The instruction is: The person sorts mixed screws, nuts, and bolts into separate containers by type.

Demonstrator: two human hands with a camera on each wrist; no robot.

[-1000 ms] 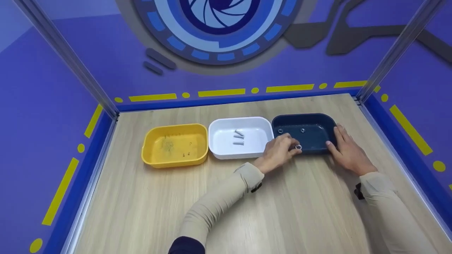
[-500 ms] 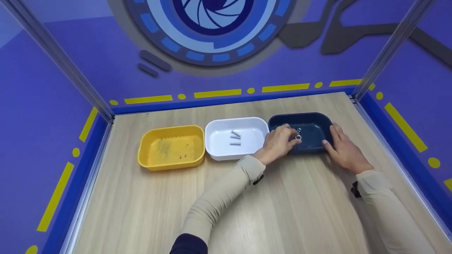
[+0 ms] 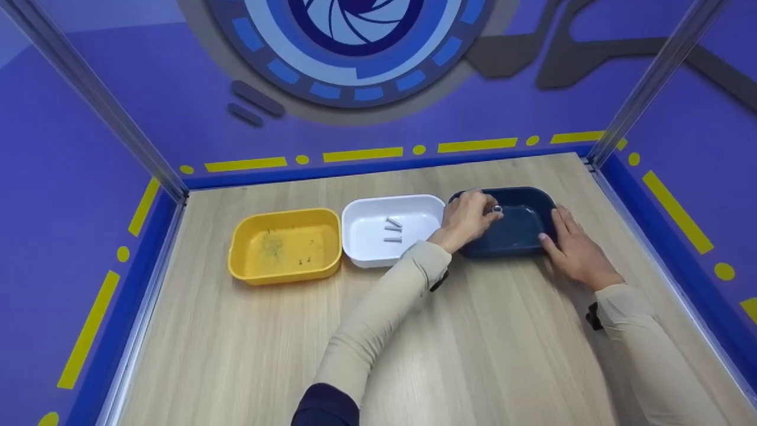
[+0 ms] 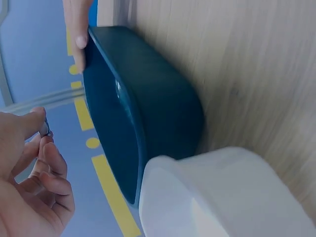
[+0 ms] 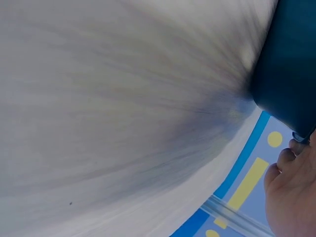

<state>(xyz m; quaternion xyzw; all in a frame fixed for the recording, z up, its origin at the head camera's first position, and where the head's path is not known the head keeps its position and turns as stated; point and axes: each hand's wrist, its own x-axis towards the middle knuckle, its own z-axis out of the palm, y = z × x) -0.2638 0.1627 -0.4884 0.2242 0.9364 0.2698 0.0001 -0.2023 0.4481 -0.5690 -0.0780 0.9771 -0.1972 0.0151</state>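
Note:
My left hand [image 3: 468, 216] is over the left part of the dark blue tray [image 3: 514, 239]. Between its thumb and forefinger it pinches a small metal nut [image 3: 497, 209]. In the left wrist view the nut [image 4: 45, 129] is partly covered by the fingertips, and the other fingers are curled below. My right hand [image 3: 582, 251] grips the tray's right side, thumb over the rim and fingers along the outer wall. The right wrist view shows its curled fingers [image 5: 286, 160] against the tray's edge. Part of the tray's floor is hidden behind my left hand.
A white tray [image 3: 361, 257] touches the dark tray's left side and holds several metal bolts [image 3: 393, 228]. Left of it stands a yellow tray [image 3: 284, 277] with a few tiny dark pieces. Purple panels [image 3: 331, 133] enclose the wooden table [image 3: 260, 355] at the back and sides.
My left hand has moved away from me, carrying the nut from near the tray's front rim towards its back. Nuts seen earlier on the tray's floor are now hidden. My right hand stays put.

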